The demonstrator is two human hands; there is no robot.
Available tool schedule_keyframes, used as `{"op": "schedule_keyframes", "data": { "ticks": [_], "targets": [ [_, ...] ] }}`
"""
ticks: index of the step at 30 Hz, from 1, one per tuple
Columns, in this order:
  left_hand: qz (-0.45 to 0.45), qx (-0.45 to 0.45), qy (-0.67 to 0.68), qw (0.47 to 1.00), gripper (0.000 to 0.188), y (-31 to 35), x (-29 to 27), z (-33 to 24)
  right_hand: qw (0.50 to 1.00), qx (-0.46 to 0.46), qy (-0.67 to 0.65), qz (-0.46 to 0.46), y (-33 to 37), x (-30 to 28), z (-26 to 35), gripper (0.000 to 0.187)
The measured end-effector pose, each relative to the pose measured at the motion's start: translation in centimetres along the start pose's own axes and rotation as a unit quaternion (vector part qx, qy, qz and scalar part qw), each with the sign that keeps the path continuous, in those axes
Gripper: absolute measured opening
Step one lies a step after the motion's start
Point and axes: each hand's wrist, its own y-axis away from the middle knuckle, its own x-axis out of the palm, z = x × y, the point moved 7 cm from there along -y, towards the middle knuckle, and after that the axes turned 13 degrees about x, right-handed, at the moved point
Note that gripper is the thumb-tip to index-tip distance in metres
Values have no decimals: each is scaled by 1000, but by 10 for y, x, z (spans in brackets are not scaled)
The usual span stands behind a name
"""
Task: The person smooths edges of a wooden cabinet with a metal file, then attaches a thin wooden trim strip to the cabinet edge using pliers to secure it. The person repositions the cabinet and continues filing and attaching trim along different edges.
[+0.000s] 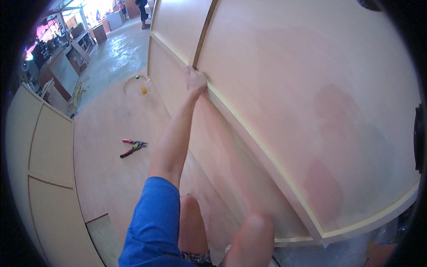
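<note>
My left hand [195,81] reaches far forward with its fingers closed at a pale wooden rail [260,153], where an upright strip [204,38] meets it. The rail runs along a large plywood panel [284,84] standing on my right. My fingertips are partly hidden against the wood. My right hand is out of view. Left of my forearm, a pair of snips [133,147] with red and black handles lies on the plywood floor sheet [104,115].
A second framed panel [51,155] stands at the left. Ahead lie an orange tape-like object [144,90] and a small green item [137,77]. Boards and clutter [66,66] line the far left, beside a shiny concrete floor [118,51]. A person [142,13] stands far off.
</note>
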Motion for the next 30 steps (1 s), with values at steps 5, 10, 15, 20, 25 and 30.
{"op": "schedule_keyframes", "data": {
  "ticks": [5, 10, 15, 20, 25, 30],
  "targets": [
    [20, 33, -14, 999, 85, -13, -9, 8, 997, -69, -26, -17, -66, 18, 68, 43],
    [-19, 39, -65, 997, 86, 2, -20, -10, 994, -100, -35, -31, -83, 25, 88, 42],
    [-8, -8, -100, 995, 82, 8, -25, -17, 992, -112, -25, -49, -84, 24, 95, 40],
    [-67, 88, -160, 981, 71, 3, -24, -26, 991, -121, -13, -61, -80, 25, 101, 39],
    [-56, 132, -98, 985, 46, -41, -34, -42, 991, -121, 3, -58, -83, 16, 121, 37],
    [147, 127, -196, 961, 26, -127, -66, -125, 994, -99, 16, -34, -89, -26, 153, 36]
  ]
}}
